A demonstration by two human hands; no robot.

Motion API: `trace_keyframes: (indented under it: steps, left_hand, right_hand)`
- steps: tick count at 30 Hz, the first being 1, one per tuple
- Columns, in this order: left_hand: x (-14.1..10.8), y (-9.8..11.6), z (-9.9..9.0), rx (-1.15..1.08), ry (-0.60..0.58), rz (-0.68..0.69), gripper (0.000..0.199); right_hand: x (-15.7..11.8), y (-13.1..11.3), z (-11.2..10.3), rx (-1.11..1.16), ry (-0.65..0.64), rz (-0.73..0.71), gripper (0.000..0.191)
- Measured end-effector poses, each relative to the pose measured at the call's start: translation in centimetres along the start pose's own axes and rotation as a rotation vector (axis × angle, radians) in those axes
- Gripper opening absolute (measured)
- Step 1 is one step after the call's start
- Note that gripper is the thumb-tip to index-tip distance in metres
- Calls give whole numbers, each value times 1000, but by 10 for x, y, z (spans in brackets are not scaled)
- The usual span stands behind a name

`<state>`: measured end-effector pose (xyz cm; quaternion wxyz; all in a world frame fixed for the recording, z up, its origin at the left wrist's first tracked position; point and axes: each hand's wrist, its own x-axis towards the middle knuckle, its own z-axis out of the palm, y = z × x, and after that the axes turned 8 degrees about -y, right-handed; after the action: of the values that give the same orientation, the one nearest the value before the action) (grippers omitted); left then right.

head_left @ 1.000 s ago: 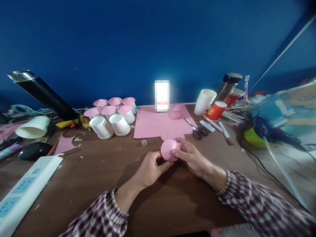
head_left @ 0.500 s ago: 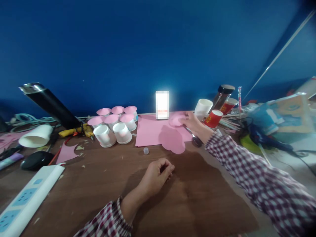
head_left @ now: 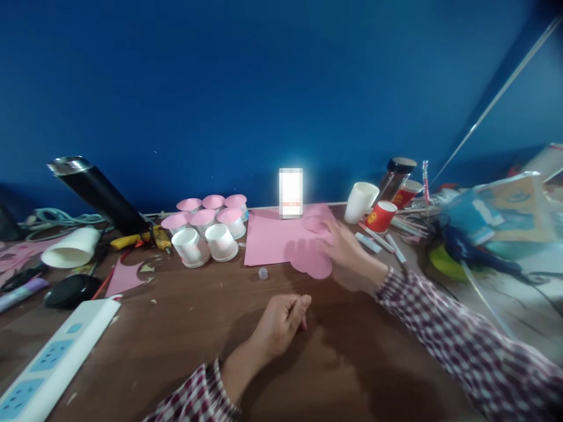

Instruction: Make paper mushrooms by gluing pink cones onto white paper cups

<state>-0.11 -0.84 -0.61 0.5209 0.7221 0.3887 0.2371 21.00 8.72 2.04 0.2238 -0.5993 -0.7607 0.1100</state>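
Observation:
My right hand (head_left: 349, 245), fingers spread and slightly blurred, hovers over the right side of the pink paper sheets (head_left: 266, 237). Just left of its fingertips lies a round pink paper piece (head_left: 313, 224). Below the fingers, a pink paper cutout with a scalloped edge (head_left: 314, 268) overhangs the sheets' front edge. My left hand (head_left: 281, 322) rests on the brown table in a loose fist, with nothing visible in it. Its nearest object is a small clear cap (head_left: 263, 274).
Left of the sheets are several white cups with pink tops (head_left: 203, 220) and two plain white cups (head_left: 221, 242). A power strip (head_left: 65, 346), glue gun (head_left: 158, 238) and black flask (head_left: 101, 193) lie farther left. A red paper cup (head_left: 382, 217) stands right.
My right hand has let go of the round pink piece and drawn back toward me, its fingers spreading. My left hand has curled tighter. The view has shifted slightly.

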Motion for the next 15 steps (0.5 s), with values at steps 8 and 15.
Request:
trace_keyframes:
  steps: [8, 15]
  left_hand:
    - [-1, 1, 2, -40, 46, 42, 41]
    - [1, 1, 4, -95, 69, 5, 27]
  right_hand:
    - [-49, 0, 26, -122, -183, -103, 62]
    - [-53, 4, 34, -131, -81, -137, 52]
